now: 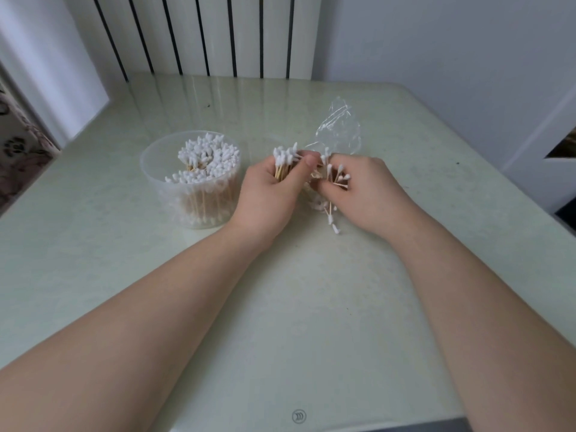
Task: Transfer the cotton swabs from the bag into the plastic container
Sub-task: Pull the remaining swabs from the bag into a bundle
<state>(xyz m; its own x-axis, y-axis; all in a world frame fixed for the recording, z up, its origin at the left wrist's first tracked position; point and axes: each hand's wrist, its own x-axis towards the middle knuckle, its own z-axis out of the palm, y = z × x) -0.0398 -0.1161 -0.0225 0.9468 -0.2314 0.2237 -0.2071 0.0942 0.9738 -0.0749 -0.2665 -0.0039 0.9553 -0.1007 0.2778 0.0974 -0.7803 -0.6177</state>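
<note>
A round clear plastic container (156, 169) stands on the table left of centre, packed with upright cotton swabs (205, 159) on wooden sticks. Just right of it my left hand (268, 194) grips an upright bundle of cotton swabs (285, 159), white tips up. My right hand (371, 191) is closed on a looser clump of swabs (338, 176), touching the left hand. A few loose swabs (332, 218) lie on the table under the hands. The crumpled clear plastic bag (338, 129) lies just behind both hands.
The pale green glossy table (296, 307) fills the view. A white ribbed radiator (202, 32) stands against the far wall. A flowered cloth (18, 141) hangs past the table's left edge. A white door or panel (542, 151) is at the right.
</note>
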